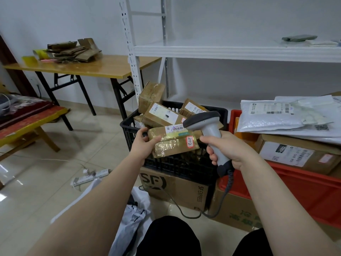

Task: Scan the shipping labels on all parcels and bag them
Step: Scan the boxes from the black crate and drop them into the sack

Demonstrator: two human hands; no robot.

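Curled fingers (210,150) on left hand (143,143), right hand (227,148)

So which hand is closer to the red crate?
Right. The right hand, gripping the scanner, is beside the red crate; the left hand holds a parcel farther away.

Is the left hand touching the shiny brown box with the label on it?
Touching. The head view shows the left hand gripping the tape-wrapped brown cardboard box, thumb and fingers curled round its left end.
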